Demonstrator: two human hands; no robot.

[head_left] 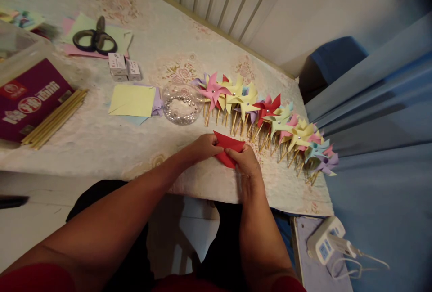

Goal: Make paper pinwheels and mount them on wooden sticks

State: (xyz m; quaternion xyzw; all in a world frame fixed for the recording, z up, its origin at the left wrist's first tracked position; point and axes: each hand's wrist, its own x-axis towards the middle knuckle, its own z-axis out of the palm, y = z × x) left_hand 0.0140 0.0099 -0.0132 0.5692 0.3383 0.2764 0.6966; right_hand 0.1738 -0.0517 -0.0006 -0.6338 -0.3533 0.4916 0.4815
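A folded red paper (227, 145) lies on the table near its front edge. My left hand (202, 146) pinches its left side, fingers closed on it. From the right, my right hand (247, 160) presses and grips the same paper. Just behind the hands runs a row of finished paper pinwheels (270, 119) on wooden sticks, in pink, yellow, red, green and purple.
A clear glass dish of small beads (182, 104) stands left of the pinwheels. Yellow and purple paper squares (132, 100), small boxes (123, 67), black scissors (95, 40), wooden sticks (56, 119) and a purple box (29, 98) sit further left. A power strip (326, 240) lies lower right.
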